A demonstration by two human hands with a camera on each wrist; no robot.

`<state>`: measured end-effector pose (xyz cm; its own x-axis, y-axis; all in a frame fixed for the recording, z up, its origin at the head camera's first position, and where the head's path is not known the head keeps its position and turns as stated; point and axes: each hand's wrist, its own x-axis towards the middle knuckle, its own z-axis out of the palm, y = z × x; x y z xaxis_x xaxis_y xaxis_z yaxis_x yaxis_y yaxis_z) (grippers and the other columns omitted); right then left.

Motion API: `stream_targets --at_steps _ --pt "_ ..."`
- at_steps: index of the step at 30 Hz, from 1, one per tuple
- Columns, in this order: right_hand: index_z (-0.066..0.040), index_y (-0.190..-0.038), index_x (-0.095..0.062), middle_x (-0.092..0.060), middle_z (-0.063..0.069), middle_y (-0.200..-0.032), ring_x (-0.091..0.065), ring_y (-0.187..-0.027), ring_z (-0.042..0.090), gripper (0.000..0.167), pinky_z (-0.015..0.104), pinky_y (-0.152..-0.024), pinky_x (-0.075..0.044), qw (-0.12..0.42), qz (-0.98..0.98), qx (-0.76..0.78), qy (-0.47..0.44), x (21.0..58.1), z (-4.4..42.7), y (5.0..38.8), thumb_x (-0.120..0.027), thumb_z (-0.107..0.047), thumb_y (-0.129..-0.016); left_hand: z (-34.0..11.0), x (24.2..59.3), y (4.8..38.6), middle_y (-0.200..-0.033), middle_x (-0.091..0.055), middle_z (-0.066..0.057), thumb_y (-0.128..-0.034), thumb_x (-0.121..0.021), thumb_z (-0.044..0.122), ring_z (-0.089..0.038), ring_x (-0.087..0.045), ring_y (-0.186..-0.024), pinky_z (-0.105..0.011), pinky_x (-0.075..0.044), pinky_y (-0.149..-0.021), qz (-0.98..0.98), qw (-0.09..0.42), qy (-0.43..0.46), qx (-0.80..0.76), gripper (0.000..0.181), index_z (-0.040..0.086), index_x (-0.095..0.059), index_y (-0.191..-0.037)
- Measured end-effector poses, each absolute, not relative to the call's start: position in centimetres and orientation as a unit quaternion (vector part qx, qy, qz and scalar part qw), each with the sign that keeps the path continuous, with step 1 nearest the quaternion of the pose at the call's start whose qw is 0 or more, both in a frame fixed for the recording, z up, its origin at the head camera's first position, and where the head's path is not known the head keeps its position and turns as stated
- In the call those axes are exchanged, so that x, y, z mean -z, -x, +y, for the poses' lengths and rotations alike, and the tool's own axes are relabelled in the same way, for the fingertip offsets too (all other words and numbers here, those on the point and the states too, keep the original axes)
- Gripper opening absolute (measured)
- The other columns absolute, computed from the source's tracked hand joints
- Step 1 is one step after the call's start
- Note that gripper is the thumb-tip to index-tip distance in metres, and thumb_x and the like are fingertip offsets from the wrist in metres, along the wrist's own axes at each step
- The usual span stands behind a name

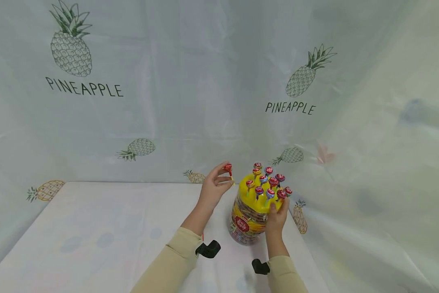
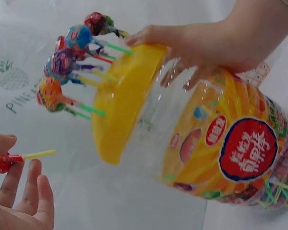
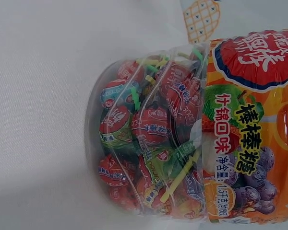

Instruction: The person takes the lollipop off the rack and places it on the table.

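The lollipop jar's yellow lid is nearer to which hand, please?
Right. The right hand touches the yellow lid; the left hand is apart, to its left, holding a red lollipop.

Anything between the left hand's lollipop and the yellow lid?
Nothing visible between the red lollipop in the left hand and the yellow lid. Other lollipops stand in the lid; the right hand is at its opposite side.

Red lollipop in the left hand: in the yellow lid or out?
Out. The left hand pinches the red lollipop clear of the yellow lid; the left wrist view shows its stick ending in open air.
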<state>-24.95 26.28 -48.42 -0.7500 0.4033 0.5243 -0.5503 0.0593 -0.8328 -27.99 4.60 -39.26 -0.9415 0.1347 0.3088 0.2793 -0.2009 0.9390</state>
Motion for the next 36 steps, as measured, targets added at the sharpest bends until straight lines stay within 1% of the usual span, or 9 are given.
stream_targets --at_steps 7,11,15,18,21,27,31,32,36 --pt "-0.017 -0.143 -0.034 -0.047 -0.001 -0.137 -0.046 -0.125 0.014 0.046 0.018 -0.099 -0.040 0.345 -0.640 -0.685 -0.058 47.0 25.7 24.2 -0.051 -0.028 -0.102 2.3 41.2 28.0 -0.126 -0.058 -0.009 -0.0888 -0.068 -0.001 -0.024 -0.062 -0.103 -0.035 -0.053 -0.086 -0.628 0.059 0.110 0.768 0.057 0.022 -0.054 -0.139" --pt "-0.014 -0.144 -0.033 -0.047 0.001 -0.136 -0.047 -0.124 0.016 0.047 0.019 -0.099 -0.041 0.347 -0.636 -0.687 -0.062 46.9 25.8 24.2 -0.051 -0.026 -0.102 1.3 42.6 27.9 -0.122 -0.060 -0.010 -0.0876 -0.069 -0.001 -0.023 -0.063 -0.097 -0.033 -0.053 -0.084 -0.636 0.068 0.089 0.764 0.057 0.023 -0.056 -0.137" --pt "-0.013 -0.143 -0.034 -0.048 0.004 -0.134 -0.049 -0.121 0.019 0.047 0.022 -0.097 -0.043 0.351 -0.618 -0.698 -0.090 47.0 25.9 24.5 -0.053 -0.026 -0.101 0.0 43.1 27.3 -0.120 -0.061 -0.015 -0.0856 -0.071 -0.003 -0.025 -0.064 -0.095 -0.030 -0.053 -0.081 -0.645 0.066 0.072 0.758 0.057 0.015 -0.055 -0.138" --pt "-0.015 -0.143 -0.034 -0.048 0.004 -0.133 -0.050 -0.119 0.019 0.047 0.022 -0.096 -0.045 0.350 -0.608 -0.705 -0.098 47.0 25.9 24.6 -0.053 -0.026 -0.101 -0.8 44.6 27.3 -0.118 -0.061 -0.016 -0.0852 -0.071 -0.004 -0.024 -0.064 -0.094 -0.027 -0.052 -0.080 -0.649 0.063 0.047 0.757 0.057 0.012 -0.054 -0.138" --pt "-0.016 -0.142 -0.035 -0.049 0.003 -0.133 -0.051 -0.119 0.019 0.046 0.023 -0.095 -0.045 0.349 -0.611 -0.704 -0.092 47.0 25.9 24.6 -0.053 -0.026 -0.101 -1.5 47.2 28.1 -0.115 -0.062 -0.015 -0.0846 -0.072 -0.003 -0.020 -0.064 -0.091 -0.024 -0.052 -0.077 -0.653 0.071 0.020 0.754 0.056 0.015 -0.057 -0.136" --pt "-0.016 -0.142 -0.034 -0.048 0.003 -0.135 -0.049 -0.122 0.018 0.045 0.022 -0.097 -0.044 0.349 -0.617 -0.700 -0.089 46.9 25.9 24.6 -0.052 -0.024 -0.102 -3.0 50.2 28.1 -0.110 -0.064 -0.016 -0.0845 -0.073 -0.001 -0.019 -0.063 -0.085 -0.023 -0.052 -0.073 -0.673 0.075 -0.004 0.736 0.052 0.012 -0.059 -0.132" --pt "-0.017 -0.143 -0.034 -0.048 0.004 -0.136 -0.049 -0.122 0.019 0.044 0.022 -0.097 -0.044 0.345 -0.622 -0.699 -0.076 47.3 26.1 24.6 -0.051 -0.022 -0.102 -4.0 52.0 27.8 -0.104 -0.066 -0.016 -0.0829 -0.074 -0.002 -0.016 -0.062 -0.079 -0.021 -0.051 -0.070 -0.685 0.070 -0.020 0.725 0.050 0.007 -0.060 -0.130" --pt "-0.018 -0.143 -0.034 -0.048 0.003 -0.136 -0.049 -0.122 0.018 0.044 0.022 -0.097 -0.044 0.343 -0.623 -0.700 -0.069 47.5 26.1 24.6 -0.051 -0.022 -0.102 -4.3 52.5 27.7 -0.102 -0.066 -0.017 -0.0827 -0.074 -0.002 -0.016 -0.062 -0.078 -0.021 -0.050 -0.069 -0.689 0.069 -0.022 0.721 0.050 0.004 -0.059 -0.130" --pt "-0.019 -0.143 -0.034 -0.048 0.003 -0.137 -0.049 -0.122 0.018 0.045 0.022 -0.096 -0.044 0.338 -0.620 -0.706 -0.060 48.0 26.1 24.6 -0.052 -0.024 -0.102 -5.3 54.3 27.4 -0.095 -0.067 -0.014 -0.0820 -0.074 -0.004 -0.015 -0.062 -0.074 -0.021 -0.050 -0.066 -0.708 0.057 -0.038 0.703 0.049 0.001 -0.059 -0.129"
